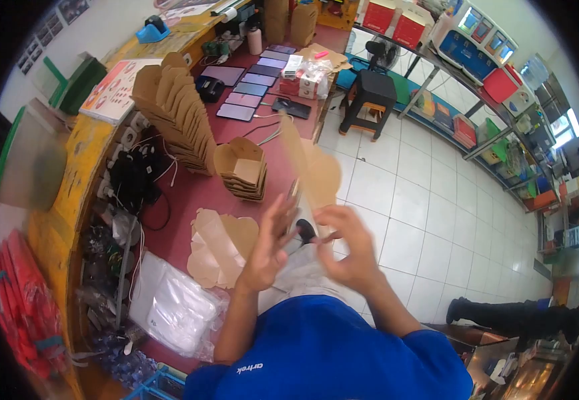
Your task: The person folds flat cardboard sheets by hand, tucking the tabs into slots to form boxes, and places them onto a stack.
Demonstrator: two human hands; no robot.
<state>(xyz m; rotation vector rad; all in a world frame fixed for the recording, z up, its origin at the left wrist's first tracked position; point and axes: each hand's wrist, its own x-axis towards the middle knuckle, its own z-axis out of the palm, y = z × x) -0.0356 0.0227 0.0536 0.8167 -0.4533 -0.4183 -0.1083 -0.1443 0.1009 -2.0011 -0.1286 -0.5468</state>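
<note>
This looks like the packing area of a small takeaway food shop. Brown cardboard food cartons stand nested in a tall stack (pixel 179 113) and a short stack (pixel 243 167) on a red-topped table (pixel 189 207), with a pack of clear plastic wrap (pixel 179 307) at its near end. Rows of phones or tablets (pixel 246 90) lie toward the far end, and a blue tape dispenser (pixel 153 31) sits on the worn yellow ledge (pixel 79 167) alongside. Across the white tiled floor (pixel 409 193), a long metal rack (pixel 429 83) carries red-and-white cool boxes (pixel 409 27) and plastic tubs, as in a storeroom or shop.
</note>
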